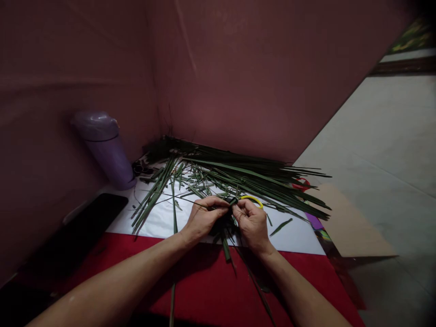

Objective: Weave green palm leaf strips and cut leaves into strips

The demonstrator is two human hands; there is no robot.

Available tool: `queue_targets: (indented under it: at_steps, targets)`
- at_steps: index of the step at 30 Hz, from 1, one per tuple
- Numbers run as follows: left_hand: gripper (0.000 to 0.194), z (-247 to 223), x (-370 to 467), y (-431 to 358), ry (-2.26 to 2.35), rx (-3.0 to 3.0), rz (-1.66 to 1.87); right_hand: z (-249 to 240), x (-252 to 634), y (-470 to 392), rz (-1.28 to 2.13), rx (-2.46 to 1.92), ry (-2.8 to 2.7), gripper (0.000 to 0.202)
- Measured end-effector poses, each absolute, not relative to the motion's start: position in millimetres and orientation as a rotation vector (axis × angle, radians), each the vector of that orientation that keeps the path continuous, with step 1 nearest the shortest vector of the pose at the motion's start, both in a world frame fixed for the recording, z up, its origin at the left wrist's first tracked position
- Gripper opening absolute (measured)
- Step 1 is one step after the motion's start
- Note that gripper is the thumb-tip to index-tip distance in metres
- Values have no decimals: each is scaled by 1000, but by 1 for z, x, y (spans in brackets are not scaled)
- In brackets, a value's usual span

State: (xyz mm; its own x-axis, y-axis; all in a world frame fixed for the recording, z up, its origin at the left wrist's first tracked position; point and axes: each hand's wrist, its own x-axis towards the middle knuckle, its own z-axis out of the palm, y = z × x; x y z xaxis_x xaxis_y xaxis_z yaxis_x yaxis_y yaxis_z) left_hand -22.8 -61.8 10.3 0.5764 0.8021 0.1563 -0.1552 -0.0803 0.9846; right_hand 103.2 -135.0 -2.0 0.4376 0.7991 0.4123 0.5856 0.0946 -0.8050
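Observation:
My left hand (pixel 206 215) pinches dark green leaf strips at the middle of the table. Close by on the right, my right hand (pixel 250 222) grips the same bunch, its fingertips nearly meeting the left ones. From between the hands a folded green strip (pixel 225 247) hangs down, with thin strands trailing toward the table's front edge. A yellow scissor handle (pixel 254 200) shows just behind my right hand; its blades are hidden. Long green leaves (pixel 265 179) lie in a heap behind the hands, with short cut pieces (pixel 200 184) scattered on the white cloth.
At the left, a purple bottle (pixel 111 154) stands against the wall, near a black phone-like slab (pixel 88 227). White and red cloth (pixel 200 281) covers the table. A brown cardboard sheet (pixel 347 222) is beyond its right edge, above the tiled floor.

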Motion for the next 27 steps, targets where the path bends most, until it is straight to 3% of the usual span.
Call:
queue_targets:
  at_steps: [9,27]
  targets:
    - [11,12,-23,-62,767,1555,908,-5,103,-136,170,-1597,-1311,17]
    - [13,6,-23,-62,696,1476,920,-3,100,-136,123,-1609,-1359,17]
